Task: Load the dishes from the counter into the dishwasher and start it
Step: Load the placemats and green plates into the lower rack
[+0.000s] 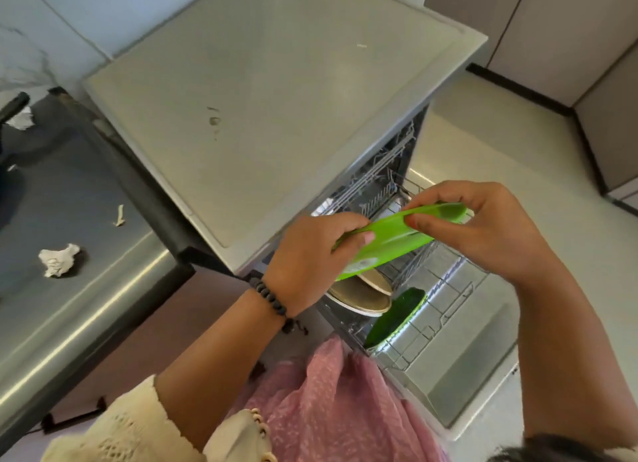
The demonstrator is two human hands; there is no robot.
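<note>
Both hands hold one bright green plate (pixel 397 240) tilted above the pulled-out lower rack (pixel 445 299) of the open dishwasher (pixel 390 171). The left hand (pixel 310 254), with a dark beaded bracelet (pixel 272 301) at its wrist, has its fingers closed over the plate's lower left edge; the right hand (pixel 483 226) pinches the upper right rim, thumb on top and fingers curled round it. In the rack below stand two pale beige plates (pixel 362 299), leaning on edge one behind the other, and just beside them, nearer the person, a dark green plate (pixel 397 313) also set on edge between the wires. The rest of the rack's wire slots on the right hold nothing that shows. The dishwasher's flat grey top (pixel 262 92) fills the middle of the view. To the left a steel counter (pixel 69 254) carries crumpled scraps of white paper (pixel 58 258). A cream knitted sleeve (pixel 131 423) and pink fabric (pixel 331 403) lie at the bottom edge.
</note>
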